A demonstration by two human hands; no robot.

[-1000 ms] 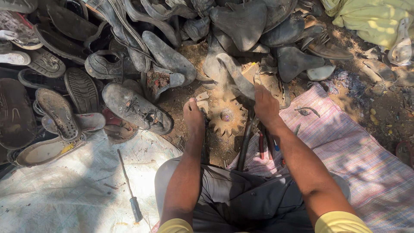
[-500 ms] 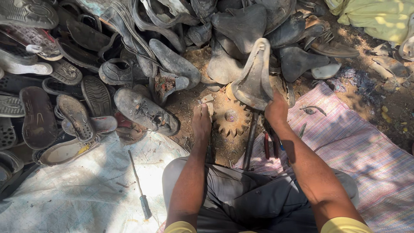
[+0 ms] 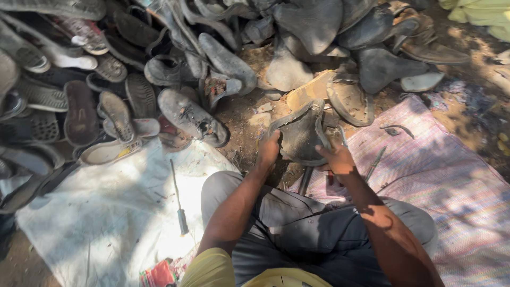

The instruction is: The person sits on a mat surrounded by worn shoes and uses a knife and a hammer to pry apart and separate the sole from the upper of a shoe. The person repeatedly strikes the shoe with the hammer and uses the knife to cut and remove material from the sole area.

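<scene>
Shoe sole (image 3: 300,135), dark and worn, sits gripped between both hands just right of the white sheet (image 3: 106,223): left hand (image 3: 269,151) clasps its left edge, right hand (image 3: 336,158) clamps its right rim.

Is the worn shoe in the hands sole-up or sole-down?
Sole-up, apparently: the shoe, gripped by left hand and right hand, shows a dark, flat underside.
</scene>
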